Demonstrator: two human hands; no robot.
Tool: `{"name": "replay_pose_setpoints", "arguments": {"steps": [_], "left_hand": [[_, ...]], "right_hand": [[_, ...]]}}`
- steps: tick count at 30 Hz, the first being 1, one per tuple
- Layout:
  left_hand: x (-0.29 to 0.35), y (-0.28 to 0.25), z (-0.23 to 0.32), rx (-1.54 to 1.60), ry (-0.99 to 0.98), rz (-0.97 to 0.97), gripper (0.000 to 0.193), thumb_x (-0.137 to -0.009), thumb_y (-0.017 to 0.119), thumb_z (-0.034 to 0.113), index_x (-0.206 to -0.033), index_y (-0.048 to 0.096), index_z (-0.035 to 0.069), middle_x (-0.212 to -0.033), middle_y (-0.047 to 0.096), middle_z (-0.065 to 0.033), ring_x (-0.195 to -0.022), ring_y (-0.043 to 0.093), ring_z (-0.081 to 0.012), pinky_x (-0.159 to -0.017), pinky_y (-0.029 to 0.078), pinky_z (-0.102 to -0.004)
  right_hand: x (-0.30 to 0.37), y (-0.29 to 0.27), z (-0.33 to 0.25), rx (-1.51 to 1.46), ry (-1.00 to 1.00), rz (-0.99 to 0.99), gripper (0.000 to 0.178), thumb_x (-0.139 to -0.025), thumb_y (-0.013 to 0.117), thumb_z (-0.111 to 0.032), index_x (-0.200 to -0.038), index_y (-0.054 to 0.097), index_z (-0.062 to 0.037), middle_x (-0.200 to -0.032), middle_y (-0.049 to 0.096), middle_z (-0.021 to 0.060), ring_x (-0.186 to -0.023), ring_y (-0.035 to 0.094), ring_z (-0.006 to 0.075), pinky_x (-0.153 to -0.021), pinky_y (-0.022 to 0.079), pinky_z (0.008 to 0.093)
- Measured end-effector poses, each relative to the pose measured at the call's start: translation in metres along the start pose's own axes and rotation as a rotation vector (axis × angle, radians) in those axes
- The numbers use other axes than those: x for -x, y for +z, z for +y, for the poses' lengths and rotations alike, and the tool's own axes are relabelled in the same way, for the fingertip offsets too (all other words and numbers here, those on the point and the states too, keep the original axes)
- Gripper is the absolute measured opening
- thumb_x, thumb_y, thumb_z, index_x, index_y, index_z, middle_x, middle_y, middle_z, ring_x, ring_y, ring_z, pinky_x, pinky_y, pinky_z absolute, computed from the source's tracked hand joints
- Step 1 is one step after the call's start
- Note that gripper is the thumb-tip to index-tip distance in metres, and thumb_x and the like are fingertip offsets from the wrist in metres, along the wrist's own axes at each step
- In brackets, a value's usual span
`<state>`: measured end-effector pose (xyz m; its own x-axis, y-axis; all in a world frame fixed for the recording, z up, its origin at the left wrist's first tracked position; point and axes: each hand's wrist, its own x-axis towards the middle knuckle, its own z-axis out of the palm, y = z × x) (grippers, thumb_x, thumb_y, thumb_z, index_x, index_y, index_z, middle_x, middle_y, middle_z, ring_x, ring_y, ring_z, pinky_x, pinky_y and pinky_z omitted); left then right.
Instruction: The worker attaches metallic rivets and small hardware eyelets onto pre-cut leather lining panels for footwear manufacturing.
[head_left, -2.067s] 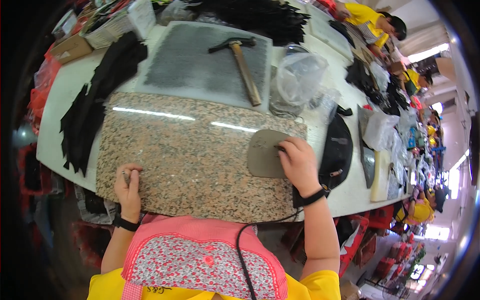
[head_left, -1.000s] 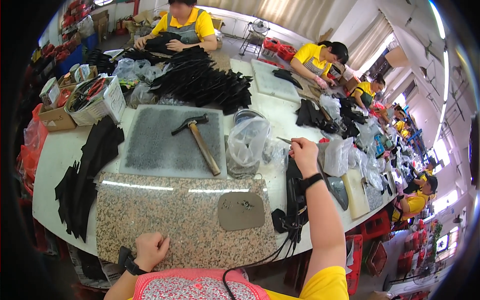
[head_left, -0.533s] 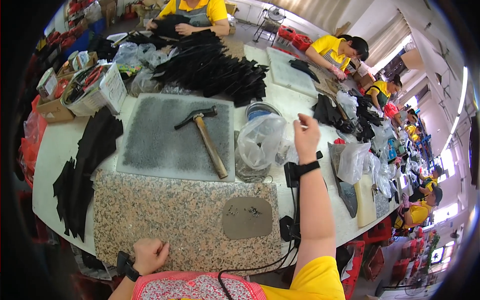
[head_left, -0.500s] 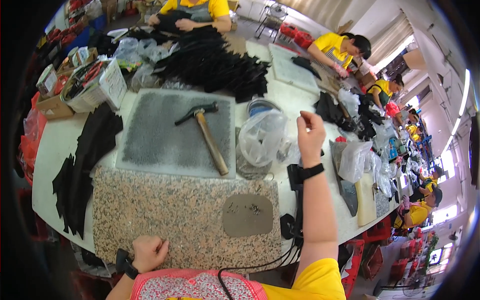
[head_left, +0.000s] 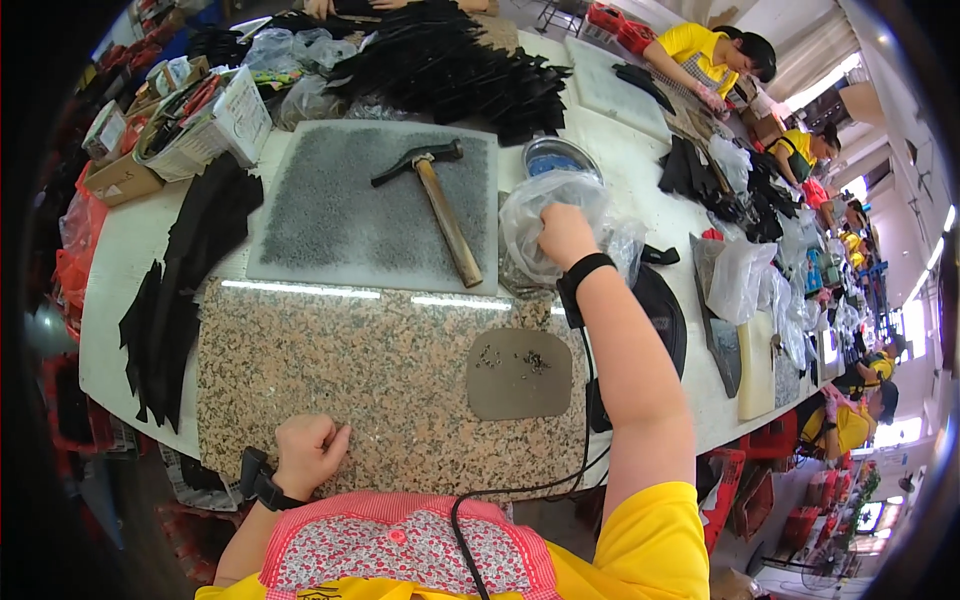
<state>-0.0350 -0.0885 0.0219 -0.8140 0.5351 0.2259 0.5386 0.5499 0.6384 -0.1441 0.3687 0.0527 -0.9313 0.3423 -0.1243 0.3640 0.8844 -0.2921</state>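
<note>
My right hand (head_left: pixel 567 236) is at the mouth of a clear plastic bag (head_left: pixel 525 215), fingers curled downward; what they hold, if anything, is hidden. Beneath that bag, the container is mostly covered. My left hand (head_left: pixel 312 455) rests as a loose fist at the near edge of a speckled stone slab (head_left: pixel 330 370), with nothing visible in it. On the slab's right part lies a brown-grey rounded pad (head_left: pixel 515 395) bearing small dark metal bits (head_left: pixel 533 362). A hammer (head_left: pixel 445 215) with a wooden handle lies on a grey-smeared white board (head_left: pixel 330 220) beyond the slab.
Black fabric strips (head_left: pixel 195 270) lie at the left, and a black pile (head_left: pixel 450 75) spreads at the back. A box of tools (head_left: pixel 215 125) stands far left. Behind the bag is a round tin (head_left: pixel 560 155). A black cable (head_left: pixel 530 488) crosses the front. Co-workers (head_left: pixel 700 65) sit along the right.
My right hand has come down and leftward from above the table into the bag's mouth. My left fist stays by the slab's near edge. The whole view has shifted.
</note>
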Motion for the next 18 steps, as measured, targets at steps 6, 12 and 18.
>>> {"name": "replay_pose_setpoints", "arguments": {"steps": [6, 12, 18], "left_hand": [[-0.003, -0.003, -0.003, -0.020, -0.008, -0.018, 0.031, -0.075, 0.073, 0.014, -0.059, 0.047, 0.008, -0.051, 0.045, -0.0092, -0.048, 0.050, -0.0304, -0.046, 0.038, -0.0398], [0.008, -0.005, -0.005, -0.040, -0.023, -0.003, 0.032, -0.081, 0.069, 0.027, -0.060, 0.051, 0.011, -0.054, 0.051, -0.0092, -0.051, 0.056, -0.0301, -0.048, 0.043, -0.0411], [0.006, 0.006, 0.002, -0.076, 0.042, -0.012, 0.032, -0.084, 0.066, 0.030, -0.064, 0.051, 0.011, -0.058, 0.052, -0.0094, -0.054, 0.056, -0.0302, -0.049, 0.044, -0.0417]], "right_hand": [[-0.019, 0.026, 0.001, 0.075, -0.091, 0.148, 0.017, -0.075, 0.059, -0.004, -0.086, 0.069, 0.0022, -0.099, 0.066, 0.0269, -0.095, 0.065, 0.0415, -0.086, 0.052, 0.0471], [-0.041, 0.025, 0.025, -0.189, 0.083, 0.056, 0.024, -0.073, 0.059, -0.020, -0.079, 0.071, -0.0004, -0.078, 0.069, 0.0222, -0.077, 0.068, 0.0352, -0.075, 0.053, 0.0441], [-0.042, 0.036, 0.115, -0.099, 0.036, 0.396, 0.029, -0.089, 0.054, -0.022, -0.088, 0.066, 0.0037, -0.092, 0.066, 0.0248, -0.085, 0.063, 0.0363, -0.076, 0.048, 0.0474]]}}
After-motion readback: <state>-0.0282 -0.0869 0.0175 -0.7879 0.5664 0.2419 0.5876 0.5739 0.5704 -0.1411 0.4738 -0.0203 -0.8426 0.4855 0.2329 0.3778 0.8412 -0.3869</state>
